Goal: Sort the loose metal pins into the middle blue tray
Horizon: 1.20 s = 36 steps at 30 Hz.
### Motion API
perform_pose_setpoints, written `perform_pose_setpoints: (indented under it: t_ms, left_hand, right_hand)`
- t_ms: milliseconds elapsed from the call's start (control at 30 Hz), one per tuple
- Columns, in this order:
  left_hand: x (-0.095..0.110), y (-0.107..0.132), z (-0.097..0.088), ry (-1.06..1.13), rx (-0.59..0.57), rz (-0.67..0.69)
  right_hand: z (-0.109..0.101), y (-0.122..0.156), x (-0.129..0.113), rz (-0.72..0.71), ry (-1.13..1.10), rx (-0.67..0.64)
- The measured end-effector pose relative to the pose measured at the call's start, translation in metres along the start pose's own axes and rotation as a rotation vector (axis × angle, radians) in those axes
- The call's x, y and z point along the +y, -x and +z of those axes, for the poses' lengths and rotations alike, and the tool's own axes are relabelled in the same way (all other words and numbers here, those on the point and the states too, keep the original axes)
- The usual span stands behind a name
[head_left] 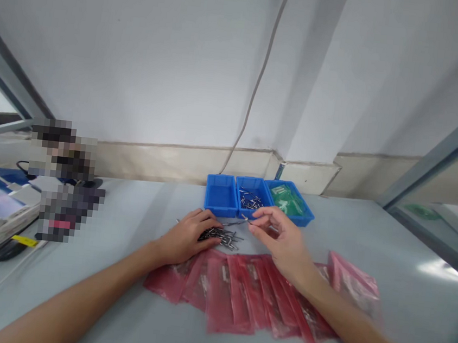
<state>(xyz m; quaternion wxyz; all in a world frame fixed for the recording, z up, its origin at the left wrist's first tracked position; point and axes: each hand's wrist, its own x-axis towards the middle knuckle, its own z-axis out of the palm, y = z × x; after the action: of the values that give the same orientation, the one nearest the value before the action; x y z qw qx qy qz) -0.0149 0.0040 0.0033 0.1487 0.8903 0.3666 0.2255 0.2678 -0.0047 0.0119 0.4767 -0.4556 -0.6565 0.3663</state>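
My left hand [189,236] lies palm down against a pile of small dark metal pins [224,238], its fingers apart and partly covering them. Just right of the pile, my right hand [281,240] pinches a thin metal pin [244,217] between thumb and fingertips. The pin's exact kind is too small to tell. Beneath both wrists lies an overlapping row of pink translucent bags [224,296], with small parts showing inside several of them.
Behind my hands stand three blue bins: a left bin [220,211], a middle bin [248,181] with metal pins, and a right bin [308,217] with green-clear bags. Power strips and cables [6,224] lie at left, near a pixelated area. A wall [173,78] rises behind.
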Motion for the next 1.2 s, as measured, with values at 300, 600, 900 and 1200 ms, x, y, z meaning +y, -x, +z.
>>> perform_pose_setpoints:
  t_ms: [300,600,900,1200]
  left_hand:
    - [-0.001,-0.0004,0.001,-0.007,0.004,0.007]
    - [0.0003,-0.0005,-0.0001,-0.008,-0.005,-0.006]
    - [-0.0016,-0.0005,0.0015,-0.002,0.009,0.012]
    - [-0.0016,-0.0003,0.002,-0.005,0.006,0.016]
  right_hand:
    - [0.0023,0.0001,-0.0051,0.216,-0.167,-0.092]
    - [0.002,-0.0006,-0.0025,0.338,-0.373,-0.045]
    - [-0.001,-0.0009,-0.0024,0.154,-0.017,-0.094]
    - [0.0002,-0.0008,-0.0067,0.31,-0.183,-0.099]
